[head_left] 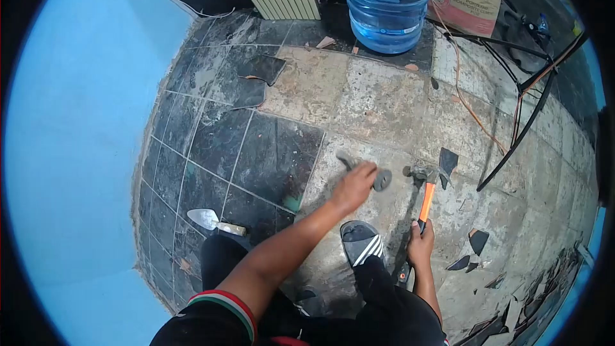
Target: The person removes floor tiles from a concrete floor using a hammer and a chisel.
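My left hand (355, 187) is closed around a chisel (382, 180), slightly smeared by motion. Its round dark guard sticks out to the right of my fist, and a flat grey end shows at the upper left, over the bare floor. In my right hand (420, 243) I grip a claw hammer (428, 198) by its orange and black handle. The hammer's metal head is near a dark broken tile piece (448, 165). Dark floor tiles (275, 160) still lie left of my left hand. My sandalled foot (362, 243) stands between my two hands.
A trowel (214, 222) lies on the tiles at left. Broken tile shards (477, 241) lie to the right, with a larger heap (519, 314) lower right. A water jug (387, 9), a cement bag (467, 0), a black metal frame (522, 83) and an orange cord (458, 67) stand beyond.
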The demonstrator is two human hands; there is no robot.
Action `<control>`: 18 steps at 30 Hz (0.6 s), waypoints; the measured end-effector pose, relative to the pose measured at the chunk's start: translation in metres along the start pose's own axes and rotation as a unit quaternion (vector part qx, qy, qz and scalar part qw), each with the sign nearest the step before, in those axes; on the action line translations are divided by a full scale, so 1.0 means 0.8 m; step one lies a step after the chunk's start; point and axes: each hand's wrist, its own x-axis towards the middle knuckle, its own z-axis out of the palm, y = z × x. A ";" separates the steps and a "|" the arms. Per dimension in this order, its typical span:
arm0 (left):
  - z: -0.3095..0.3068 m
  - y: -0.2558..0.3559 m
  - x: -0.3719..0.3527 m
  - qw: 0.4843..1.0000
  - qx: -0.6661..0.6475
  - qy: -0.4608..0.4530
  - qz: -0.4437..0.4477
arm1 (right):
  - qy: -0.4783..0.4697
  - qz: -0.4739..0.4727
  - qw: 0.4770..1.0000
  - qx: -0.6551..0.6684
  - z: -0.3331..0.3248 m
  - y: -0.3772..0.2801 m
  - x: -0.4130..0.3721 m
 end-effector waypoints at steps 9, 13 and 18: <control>-0.036 -0.056 0.045 0.993 -0.057 0.102 -0.031 | -0.045 0.004 0.999 -0.004 0.009 -0.047 -0.008; -0.044 -0.055 0.043 0.994 -0.051 0.088 -0.032 | -0.040 -0.051 0.998 -0.009 0.002 -0.074 -0.016; -0.061 -0.055 0.032 0.998 -0.048 0.039 -0.011 | -0.031 -0.044 0.998 0.032 -0.020 -0.098 -0.011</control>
